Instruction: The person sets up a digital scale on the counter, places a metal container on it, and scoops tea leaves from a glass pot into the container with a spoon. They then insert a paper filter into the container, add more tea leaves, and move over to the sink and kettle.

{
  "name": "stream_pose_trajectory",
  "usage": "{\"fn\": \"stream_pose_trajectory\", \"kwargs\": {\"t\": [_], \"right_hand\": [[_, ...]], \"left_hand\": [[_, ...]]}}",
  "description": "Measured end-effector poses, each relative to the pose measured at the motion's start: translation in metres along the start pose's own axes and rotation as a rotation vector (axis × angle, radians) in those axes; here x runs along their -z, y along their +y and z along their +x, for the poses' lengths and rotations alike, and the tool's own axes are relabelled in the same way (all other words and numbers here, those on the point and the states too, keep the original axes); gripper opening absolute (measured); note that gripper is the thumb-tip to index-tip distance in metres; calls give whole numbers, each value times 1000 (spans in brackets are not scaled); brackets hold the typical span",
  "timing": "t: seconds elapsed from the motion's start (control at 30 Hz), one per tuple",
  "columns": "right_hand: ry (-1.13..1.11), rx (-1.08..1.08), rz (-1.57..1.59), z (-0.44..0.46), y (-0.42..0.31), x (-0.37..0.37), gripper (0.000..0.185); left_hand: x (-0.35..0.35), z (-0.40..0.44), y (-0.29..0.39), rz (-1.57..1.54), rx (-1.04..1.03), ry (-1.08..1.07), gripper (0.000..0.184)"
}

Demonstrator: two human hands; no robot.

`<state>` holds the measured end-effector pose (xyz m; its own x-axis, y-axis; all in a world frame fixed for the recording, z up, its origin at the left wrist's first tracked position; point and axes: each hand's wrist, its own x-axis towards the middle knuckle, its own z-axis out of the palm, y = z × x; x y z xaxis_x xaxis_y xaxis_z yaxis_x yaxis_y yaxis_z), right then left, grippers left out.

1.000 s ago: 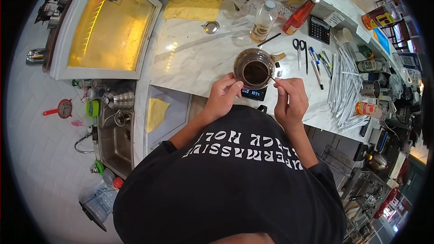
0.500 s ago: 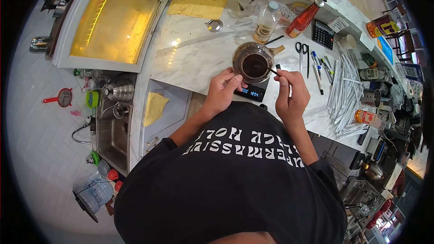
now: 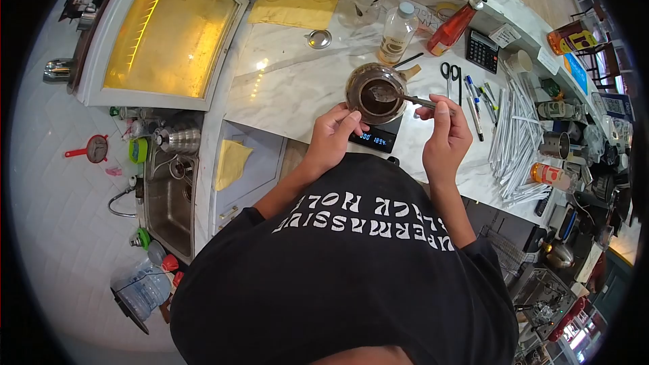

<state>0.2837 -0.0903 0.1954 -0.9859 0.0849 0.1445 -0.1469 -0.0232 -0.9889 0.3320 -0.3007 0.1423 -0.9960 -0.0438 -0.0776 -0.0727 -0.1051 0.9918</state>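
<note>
A round glass teapot [image 3: 360,77] with dark brown contents stands over a black digital scale [image 3: 386,135] with a lit blue display. My left hand [image 3: 333,136] is closed on the near left side of its rim, thumb on top. Between the fingers of my right hand [image 3: 445,130] is the handle of a metal spoon [image 3: 414,99]. The spoon's bowl is in the pot's mouth, above the dark contents, and looks wet. Just behind the pot stands a clear plastic bottle [image 3: 397,35] with a label.
A small round metal lid [image 3: 318,39] lies on the marble counter. To the right are a red pump bottle [image 3: 454,29], a calculator [image 3: 482,51], scissors [image 3: 449,74], pens and a pile of wrapped straws [image 3: 510,142]. At left are an open fridge door [image 3: 172,34] and a sink [image 3: 169,209].
My right hand has moved slightly right and drawn the spoon up, so its bowl now shows inside the pot's mouth. My left hand and the teapot stay in place.
</note>
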Motion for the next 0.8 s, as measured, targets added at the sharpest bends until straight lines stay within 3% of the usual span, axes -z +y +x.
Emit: {"fn": "stream_pose_trajectory", "kwargs": {"t": [0.23,0.57,0.7,0.73,0.8], "right_hand": [[73,-63,185,16,6,24,29],[106,-23,-101,28,48,39,28],[-55,327,-472,23,62,28,12],[-134,534,-596,27,65,28,14],[-237,624,-671,26,62,28,16]], "left_hand": [[4,4,-10,-16,-8,39,41],[21,6,-22,-19,26,263,41],[16,6,-19,-29,37,282,41],[15,7,-19,-33,31,277,41],[13,6,-19,-28,28,269,41]]}}
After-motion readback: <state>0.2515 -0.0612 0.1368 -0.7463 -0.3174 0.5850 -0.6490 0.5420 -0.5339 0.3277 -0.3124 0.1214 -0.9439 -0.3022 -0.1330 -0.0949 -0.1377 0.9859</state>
